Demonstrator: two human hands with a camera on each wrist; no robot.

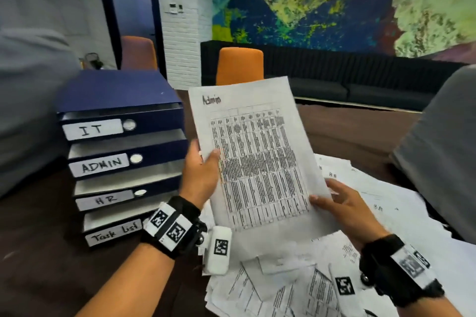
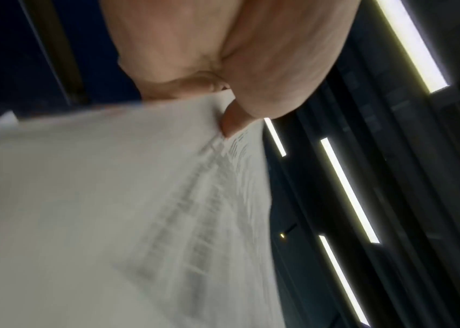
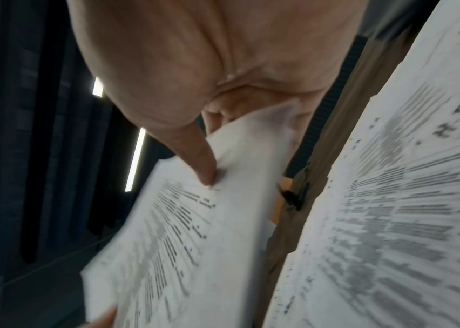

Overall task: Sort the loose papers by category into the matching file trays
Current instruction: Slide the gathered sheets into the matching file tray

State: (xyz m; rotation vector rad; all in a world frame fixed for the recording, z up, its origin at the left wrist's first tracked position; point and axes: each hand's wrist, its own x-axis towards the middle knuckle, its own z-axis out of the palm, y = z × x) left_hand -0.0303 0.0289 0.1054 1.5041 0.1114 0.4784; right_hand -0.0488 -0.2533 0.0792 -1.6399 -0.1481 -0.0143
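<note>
You hold one sheet (image 1: 257, 152) headed "Admin" upright above the paper pile (image 1: 386, 213), your left hand (image 1: 201, 175) and right hand (image 1: 342, 203) each pinching an edge, thumb on front. Next, probably slide it into the ADMIN tray (image 1: 128, 161), second from top.

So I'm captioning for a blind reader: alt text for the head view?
Both hands, left hand and right hand, hold up a printed sheet headed "Admin" beside stacked blue trays labelled IT, ADMIN, HR, Task list. Loose papers cover the table.
</note>
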